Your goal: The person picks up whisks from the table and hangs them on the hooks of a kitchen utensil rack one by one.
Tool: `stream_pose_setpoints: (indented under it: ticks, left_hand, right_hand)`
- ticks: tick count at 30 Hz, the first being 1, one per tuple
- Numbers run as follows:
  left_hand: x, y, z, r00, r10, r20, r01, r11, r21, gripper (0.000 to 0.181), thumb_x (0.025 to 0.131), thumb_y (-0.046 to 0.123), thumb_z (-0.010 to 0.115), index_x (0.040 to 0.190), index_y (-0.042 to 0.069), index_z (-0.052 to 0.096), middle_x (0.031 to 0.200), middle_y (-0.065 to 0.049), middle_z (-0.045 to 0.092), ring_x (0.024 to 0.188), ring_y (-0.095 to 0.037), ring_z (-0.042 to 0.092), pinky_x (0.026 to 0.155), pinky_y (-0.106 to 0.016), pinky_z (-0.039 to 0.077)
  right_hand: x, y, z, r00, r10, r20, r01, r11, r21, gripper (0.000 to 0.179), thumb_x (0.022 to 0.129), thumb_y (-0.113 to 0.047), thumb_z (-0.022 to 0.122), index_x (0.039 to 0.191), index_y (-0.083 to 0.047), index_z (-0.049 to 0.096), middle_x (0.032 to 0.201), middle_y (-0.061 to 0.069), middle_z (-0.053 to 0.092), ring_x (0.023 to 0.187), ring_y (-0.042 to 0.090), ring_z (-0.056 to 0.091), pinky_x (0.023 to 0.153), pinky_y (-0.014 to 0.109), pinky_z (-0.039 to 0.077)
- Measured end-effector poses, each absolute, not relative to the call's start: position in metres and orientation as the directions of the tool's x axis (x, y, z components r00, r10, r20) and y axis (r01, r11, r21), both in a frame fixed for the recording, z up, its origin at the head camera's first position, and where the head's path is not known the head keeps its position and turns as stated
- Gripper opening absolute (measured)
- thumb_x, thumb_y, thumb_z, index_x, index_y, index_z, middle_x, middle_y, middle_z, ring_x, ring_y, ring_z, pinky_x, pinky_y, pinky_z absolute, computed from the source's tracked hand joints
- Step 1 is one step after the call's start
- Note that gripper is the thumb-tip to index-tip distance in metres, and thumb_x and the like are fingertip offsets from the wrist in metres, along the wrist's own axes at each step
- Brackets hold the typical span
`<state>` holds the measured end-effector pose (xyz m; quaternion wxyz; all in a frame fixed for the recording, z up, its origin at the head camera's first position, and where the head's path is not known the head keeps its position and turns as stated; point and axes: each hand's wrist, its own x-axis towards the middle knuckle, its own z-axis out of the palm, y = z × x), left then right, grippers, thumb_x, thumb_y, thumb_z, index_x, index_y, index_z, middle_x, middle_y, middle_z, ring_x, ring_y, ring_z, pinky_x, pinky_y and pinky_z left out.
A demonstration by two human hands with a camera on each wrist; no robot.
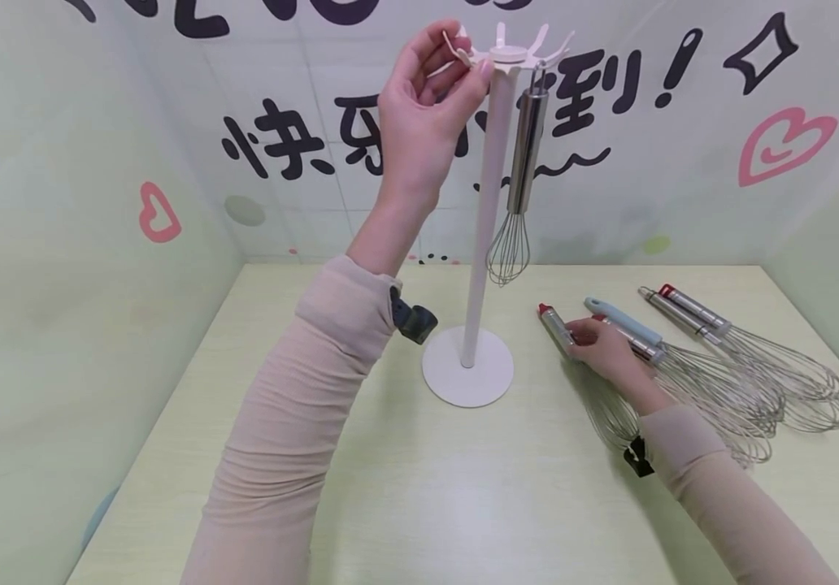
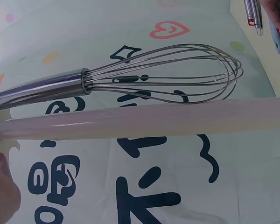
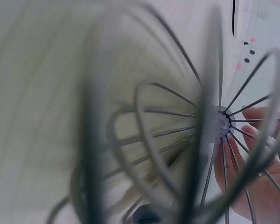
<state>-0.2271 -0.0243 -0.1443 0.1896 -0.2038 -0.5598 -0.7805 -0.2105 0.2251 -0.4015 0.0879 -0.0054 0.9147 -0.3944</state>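
Note:
My left hand (image 1: 427,114) is raised to the top of a white hook stand (image 1: 496,162), its thumb and fingers pinching one of the hooks. A small metal-handled whisk (image 1: 527,154) hangs from a hook on the stand's right; the left wrist view shows the same whisk (image 2: 42,91) beside the pole (image 2: 140,121). Down on the table, my right hand (image 1: 605,353) holds the handle of a red-tipped whisk (image 1: 554,327). This whisk's wire loops point back toward me, partly hidden by the hand and wrist. In the right wrist view its blurred wires (image 3: 151,135) fill the foreground.
Right of my right hand lie several more whisks, including one with a light blue handle (image 1: 623,318) and one with a red end (image 1: 693,309). The stand's round base (image 1: 467,386) rests on the pale wooden table (image 1: 463,504). A printed backdrop (image 1: 302,219) rises behind.

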Motion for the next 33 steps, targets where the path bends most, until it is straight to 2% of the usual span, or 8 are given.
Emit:
stream_pose_setpoints:
  ticks: [9, 18, 26, 33]
  left_hand:
    - [-0.227, -0.024, -0.145, -0.851, -0.072, 0.52, 0.515, -0.309, 0.8, 0.046, 0.083, -0.007, 0.064, 0.127, -0.005, 0.049, 0.109, -0.008, 0.059, 0.103, -0.017, 0.061, 0.094, -0.015, 0.052]
    - [-0.227, -0.023, -0.144, -0.85, -0.079, 0.521, 0.517, -0.316, 0.796, 0.047, 0.083, -0.007, 0.064, 0.128, -0.005, 0.049, 0.112, -0.011, 0.059, 0.104, -0.017, 0.06, 0.094, -0.015, 0.052]
    - [-0.227, -0.023, -0.143, -0.847, -0.076, 0.526, 0.52, -0.325, 0.79, 0.047, 0.083, -0.008, 0.064, 0.127, -0.005, 0.048, 0.113, -0.012, 0.058, 0.103, -0.017, 0.06, 0.094, -0.015, 0.052]
    - [-0.227, -0.024, -0.143, -0.851, -0.073, 0.52, 0.514, -0.325, 0.794, 0.047, 0.083, -0.008, 0.064, 0.127, -0.005, 0.049, 0.111, -0.01, 0.059, 0.102, -0.015, 0.06, 0.094, -0.015, 0.052]
  right_hand:
    - [-0.211, 0.218, -0.405, -0.976, -0.071, -0.205, 0.095, 0.709, -0.699, 0.045, 0.091, -0.01, 0.059, 0.133, 0.002, 0.047, 0.129, 0.027, 0.054, 0.12, 0.039, 0.051, 0.098, 0.049, 0.047]
    - [-0.212, 0.215, -0.406, -0.977, -0.078, -0.201, 0.083, 0.723, -0.686, 0.046, 0.091, -0.011, 0.059, 0.133, 0.003, 0.047, 0.128, 0.028, 0.054, 0.119, 0.04, 0.053, 0.094, 0.046, 0.052]
    - [-0.213, 0.21, -0.405, -0.976, -0.053, -0.211, 0.095, 0.768, -0.633, 0.052, 0.088, -0.014, 0.062, 0.134, 0.002, 0.046, 0.125, 0.028, 0.056, 0.105, 0.035, 0.059, 0.08, 0.035, 0.054]
    - [-0.212, 0.207, -0.405, -0.975, -0.03, -0.221, 0.119, 0.77, -0.627, 0.051, 0.087, -0.013, 0.062, 0.133, 0.002, 0.047, 0.123, 0.027, 0.057, 0.102, 0.033, 0.06, 0.078, 0.034, 0.053]
